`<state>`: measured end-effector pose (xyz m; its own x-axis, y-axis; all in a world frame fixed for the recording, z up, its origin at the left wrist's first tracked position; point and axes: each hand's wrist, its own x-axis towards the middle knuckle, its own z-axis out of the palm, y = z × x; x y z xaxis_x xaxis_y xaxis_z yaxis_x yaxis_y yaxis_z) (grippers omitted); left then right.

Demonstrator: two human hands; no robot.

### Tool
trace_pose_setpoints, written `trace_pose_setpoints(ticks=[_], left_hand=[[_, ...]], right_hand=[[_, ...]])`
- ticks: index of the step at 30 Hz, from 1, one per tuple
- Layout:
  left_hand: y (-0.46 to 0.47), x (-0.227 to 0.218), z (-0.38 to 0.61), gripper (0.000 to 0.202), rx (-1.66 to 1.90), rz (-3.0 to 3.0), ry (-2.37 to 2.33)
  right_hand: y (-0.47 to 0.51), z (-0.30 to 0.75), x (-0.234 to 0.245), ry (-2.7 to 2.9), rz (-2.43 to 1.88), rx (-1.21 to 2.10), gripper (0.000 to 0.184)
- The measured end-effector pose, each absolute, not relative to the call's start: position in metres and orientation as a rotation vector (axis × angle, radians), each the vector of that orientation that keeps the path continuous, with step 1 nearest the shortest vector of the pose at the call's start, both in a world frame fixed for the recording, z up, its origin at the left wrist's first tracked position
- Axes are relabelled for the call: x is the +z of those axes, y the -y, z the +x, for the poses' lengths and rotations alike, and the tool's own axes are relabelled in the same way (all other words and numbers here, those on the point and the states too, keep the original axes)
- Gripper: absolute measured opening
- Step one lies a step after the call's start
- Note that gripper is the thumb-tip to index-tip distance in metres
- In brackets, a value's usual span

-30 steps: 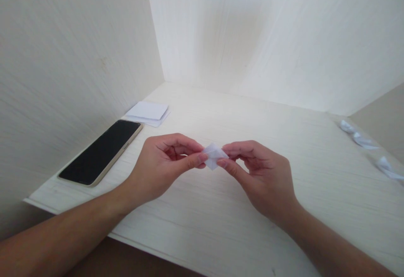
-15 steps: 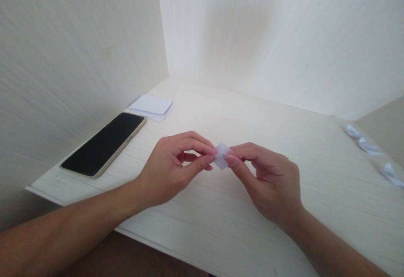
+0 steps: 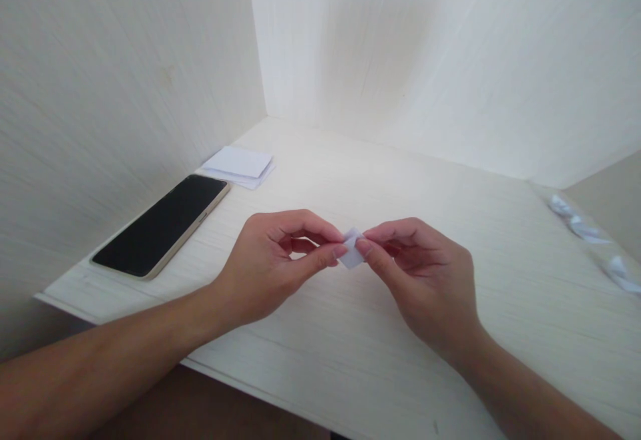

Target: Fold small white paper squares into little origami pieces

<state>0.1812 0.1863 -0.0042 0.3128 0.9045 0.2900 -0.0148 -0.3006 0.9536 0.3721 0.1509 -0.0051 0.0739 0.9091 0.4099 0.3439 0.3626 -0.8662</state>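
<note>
A small folded piece of white paper [image 3: 353, 253], roughly diamond-shaped, is held above the table between my two hands. My left hand [image 3: 288, 260] pinches its left corner between thumb and fingers. On the opposite corner, the thumb and index finger of my right hand [image 3: 425, 273] are closed, the thumb lying over part of the front face. The fingertips cover both side corners, so the folds there are hidden.
A phone with a dark screen [image 3: 163, 226] lies at the left along the side wall. Behind it is a small stack of white paper sheets [image 3: 240, 161]. Several folded white paper pieces [image 3: 583, 228] rest at the far right. The table's front edge [image 3: 250, 393] runs below my forearms.
My right thumb and fingers have shifted slightly on the paper, and its face now looks narrower and turned. The view has also moved a little.
</note>
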Motion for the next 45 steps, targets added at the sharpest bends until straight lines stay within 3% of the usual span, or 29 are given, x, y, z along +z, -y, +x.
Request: trace_pose_setpoints(ticks=[9,22,36,45], left_hand=[[-0.192,-0.003,0.180,0.008,1.126,1.467,-0.835],[-0.186,-0.002,0.180,0.005,1.105,1.564,-0.799],[-0.185,-0.002,0.180,0.004,1.085,1.534,-0.830],[-0.184,-0.003,0.183,0.020,1.104,1.374,-0.828]], right_hand=[[-0.152,0.378,-0.006,1.660,-1.109,0.536,0.012],[-0.152,0.374,-0.007,1.548,-1.049,0.730,0.011],[-0.148,0.370,-0.005,1.501,-1.123,0.729,0.008],[-0.149,0.366,-0.007,1.361,-1.109,0.788,0.010]])
